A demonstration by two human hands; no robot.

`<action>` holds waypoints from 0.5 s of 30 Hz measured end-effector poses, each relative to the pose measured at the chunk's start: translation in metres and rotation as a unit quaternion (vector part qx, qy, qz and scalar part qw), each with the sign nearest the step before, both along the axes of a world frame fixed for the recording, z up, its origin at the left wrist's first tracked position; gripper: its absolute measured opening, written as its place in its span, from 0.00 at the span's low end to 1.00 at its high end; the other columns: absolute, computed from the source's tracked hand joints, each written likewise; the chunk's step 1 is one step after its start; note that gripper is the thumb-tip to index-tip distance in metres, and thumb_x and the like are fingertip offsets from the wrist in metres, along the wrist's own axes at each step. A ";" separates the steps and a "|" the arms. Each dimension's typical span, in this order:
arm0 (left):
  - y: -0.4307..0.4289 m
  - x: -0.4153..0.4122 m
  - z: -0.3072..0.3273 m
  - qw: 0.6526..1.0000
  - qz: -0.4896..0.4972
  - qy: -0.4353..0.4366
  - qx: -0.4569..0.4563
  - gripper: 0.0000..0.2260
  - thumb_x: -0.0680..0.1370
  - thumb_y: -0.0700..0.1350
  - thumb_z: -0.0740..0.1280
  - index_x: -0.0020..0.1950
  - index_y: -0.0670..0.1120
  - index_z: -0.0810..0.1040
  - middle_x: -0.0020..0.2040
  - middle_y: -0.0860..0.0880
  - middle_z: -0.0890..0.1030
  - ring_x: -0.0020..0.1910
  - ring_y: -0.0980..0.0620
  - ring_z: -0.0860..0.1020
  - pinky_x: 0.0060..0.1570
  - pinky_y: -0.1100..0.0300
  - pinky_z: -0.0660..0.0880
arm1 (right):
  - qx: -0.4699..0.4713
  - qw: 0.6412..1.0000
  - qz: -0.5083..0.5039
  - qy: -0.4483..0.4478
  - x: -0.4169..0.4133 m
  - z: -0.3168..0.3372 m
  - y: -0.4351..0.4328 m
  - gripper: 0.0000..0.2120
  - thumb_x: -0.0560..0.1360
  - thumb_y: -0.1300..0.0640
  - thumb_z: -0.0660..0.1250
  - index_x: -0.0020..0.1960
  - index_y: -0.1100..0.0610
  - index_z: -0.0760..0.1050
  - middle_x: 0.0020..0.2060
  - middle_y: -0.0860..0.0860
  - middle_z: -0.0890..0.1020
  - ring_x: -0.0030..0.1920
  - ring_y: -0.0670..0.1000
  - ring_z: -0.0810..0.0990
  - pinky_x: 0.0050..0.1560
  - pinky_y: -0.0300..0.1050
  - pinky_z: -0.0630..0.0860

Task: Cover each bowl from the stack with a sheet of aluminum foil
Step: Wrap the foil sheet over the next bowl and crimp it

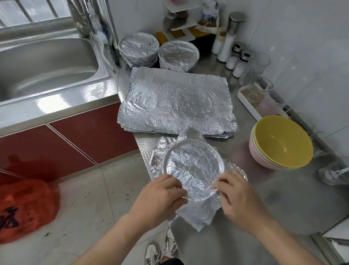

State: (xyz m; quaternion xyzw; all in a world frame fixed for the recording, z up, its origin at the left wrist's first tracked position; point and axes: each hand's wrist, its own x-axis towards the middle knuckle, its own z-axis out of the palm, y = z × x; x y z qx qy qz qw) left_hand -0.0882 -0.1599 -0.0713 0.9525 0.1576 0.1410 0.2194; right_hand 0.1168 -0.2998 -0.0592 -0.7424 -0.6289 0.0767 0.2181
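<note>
A bowl draped with a crinkled foil sheet (195, 166) stands near the front edge of the steel counter (269, 195). My left hand (159, 196) pinches the foil at the bowl's near-left rim. My right hand (237, 195) pinches the foil at the near-right rim. A loose foil corner hangs toward me between the hands. A stack of flat foil sheets (178, 103) lies behind the bowl. Two foil-covered bowls (138, 49) (178, 55) stand at the back. A stack of uncovered bowls (282, 141), yellow on top, sits to the right.
A steel sink (38, 65) is at the left. Salt shakers and jars (235, 57) line the back wall, with a white tray of glasses (254, 99) and a glass cup (339, 172) at the right. A red plastic bag (13, 209) lies on the floor.
</note>
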 end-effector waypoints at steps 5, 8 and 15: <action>0.003 0.004 -0.001 1.000 -0.008 -0.002 0.024 0.11 0.77 0.54 0.63 0.48 0.52 0.84 0.45 0.56 0.79 0.45 0.55 0.74 0.43 0.63 0.73 | -0.023 0.999 0.047 0.003 -0.023 -0.002 0.004 0.08 0.72 0.48 0.66 0.44 0.52 0.79 0.42 0.45 0.76 0.43 0.47 0.73 0.46 0.40 0.72; 0.002 0.008 -0.003 0.998 -0.035 -0.017 0.051 0.11 0.77 0.52 0.64 0.44 0.50 0.84 0.42 0.55 0.79 0.42 0.53 0.75 0.40 0.61 0.74 | -0.018 0.996 0.072 -0.058 -0.030 -0.010 0.006 0.09 0.73 0.48 0.63 0.42 0.52 0.77 0.40 0.45 0.75 0.41 0.48 0.72 0.42 0.42 0.70; 0.001 0.014 -0.010 0.991 -0.084 -0.017 0.106 0.10 0.80 0.47 0.64 0.41 0.48 0.82 0.39 0.53 0.78 0.39 0.52 0.74 0.37 0.60 0.73 | 0.045 0.983 0.088 -0.152 -0.031 -0.014 0.010 0.09 0.74 0.58 0.66 0.35 0.55 0.73 0.34 0.50 0.72 0.35 0.52 0.69 0.36 0.45 0.65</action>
